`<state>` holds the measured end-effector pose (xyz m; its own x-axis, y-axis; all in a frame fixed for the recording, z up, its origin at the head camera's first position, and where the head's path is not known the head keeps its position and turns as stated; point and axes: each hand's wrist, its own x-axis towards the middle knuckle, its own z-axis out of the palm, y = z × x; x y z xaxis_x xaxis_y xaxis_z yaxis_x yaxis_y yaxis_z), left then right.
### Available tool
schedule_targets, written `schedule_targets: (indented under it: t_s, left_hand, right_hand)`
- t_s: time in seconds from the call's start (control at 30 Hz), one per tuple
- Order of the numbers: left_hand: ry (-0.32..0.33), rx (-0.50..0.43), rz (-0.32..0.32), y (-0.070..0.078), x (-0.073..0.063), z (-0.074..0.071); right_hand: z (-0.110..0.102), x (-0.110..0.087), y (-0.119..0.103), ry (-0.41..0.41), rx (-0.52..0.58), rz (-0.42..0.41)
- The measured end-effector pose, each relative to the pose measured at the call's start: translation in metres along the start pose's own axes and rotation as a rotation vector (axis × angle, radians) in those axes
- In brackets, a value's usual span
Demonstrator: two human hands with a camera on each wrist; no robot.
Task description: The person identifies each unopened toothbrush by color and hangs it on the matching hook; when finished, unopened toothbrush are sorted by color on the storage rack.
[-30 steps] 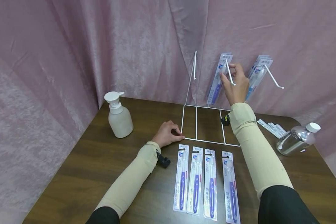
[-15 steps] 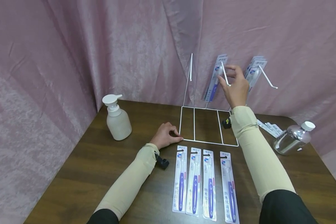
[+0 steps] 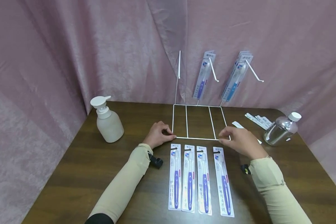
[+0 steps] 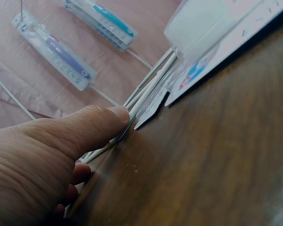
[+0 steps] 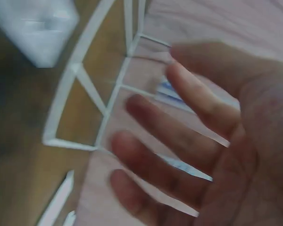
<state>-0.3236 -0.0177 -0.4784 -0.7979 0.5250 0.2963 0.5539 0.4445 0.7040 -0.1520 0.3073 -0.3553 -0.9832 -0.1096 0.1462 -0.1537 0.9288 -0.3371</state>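
Observation:
My left hand (image 3: pixel 159 135) pinches the front left corner of a white wire display rack (image 3: pixel 200 138); in the left wrist view its thumb (image 4: pixel 96 125) lies on the wire. My right hand (image 3: pixel 242 141) hovers by the rack's front right corner, its fingers (image 5: pixel 146 153) loosely bent and apart, holding nothing. Packaged purple toothbrushes (image 3: pixel 203 76) hang on the middle hook. A stack of packaged toothbrushes (image 3: pixel 236 79), the front one blue, hangs on the right hook. The left hook (image 3: pixel 179 64) bears nothing. Several packaged purple toothbrushes (image 3: pixel 189 179) lie in a row before the rack.
A white pump bottle (image 3: pixel 109 124) stands at the left. On the right is a clear bottle (image 3: pixel 280 130) with a white cap, beside several white packages (image 3: pixel 258 120). Another white strip (image 3: pixel 237 124) lies partly behind my right hand. A pink curtain (image 3: pixel 123 56) hangs behind the table.
My right hand has left the toothbrush package on the middle hook and come down to the rack's front right. The package hangs there. My left hand stays at the corner; the head view has shifted.

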Motion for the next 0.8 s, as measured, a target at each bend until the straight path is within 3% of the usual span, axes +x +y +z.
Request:
schedule_targets:
  t_s: [0.13,0.27,0.43,0.8]
  left_hand:
    - [-0.010,0.000,0.011,0.001,0.000,-0.002]
    - [0.008,-0.007,0.043,0.001,0.001,-0.004]
    - [0.014,-0.013,0.095,-0.001,0.003,-0.003]
    - [0.008,-0.008,0.087,0.002,0.003,-0.001]
  right_hand:
    - [0.015,-0.029,0.005,-0.115,-0.006,0.036]
    - [0.023,-0.044,0.005,-0.154,-0.024,0.068]
    - [0.029,-0.050,0.002,-0.137,-0.055,0.093]
    - [0.042,-0.056,0.005,-0.048,-0.050,0.138]
